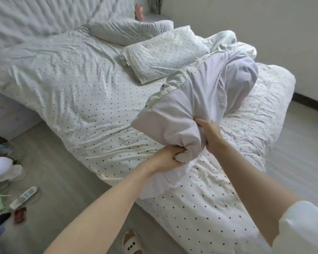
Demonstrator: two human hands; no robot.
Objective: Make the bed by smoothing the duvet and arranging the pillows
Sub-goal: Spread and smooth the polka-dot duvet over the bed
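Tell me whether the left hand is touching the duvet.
Touching. The head view shows the left hand with fingers curled round a bunched corner of the duvet, lifted off the bed.

Left hand (170,157): fingertips are disappearing into the bunched duvet (200,107). Right hand (210,133): fingers are lying behind the same fold, out of sight. Left frame edge is cutting off floor clutter (0,208), blurred, items unreadable. Slipper (131,242) is running off bottom edge. Pink object (140,11) beyond the far pillow (130,31): possibly a toy, too blurred.
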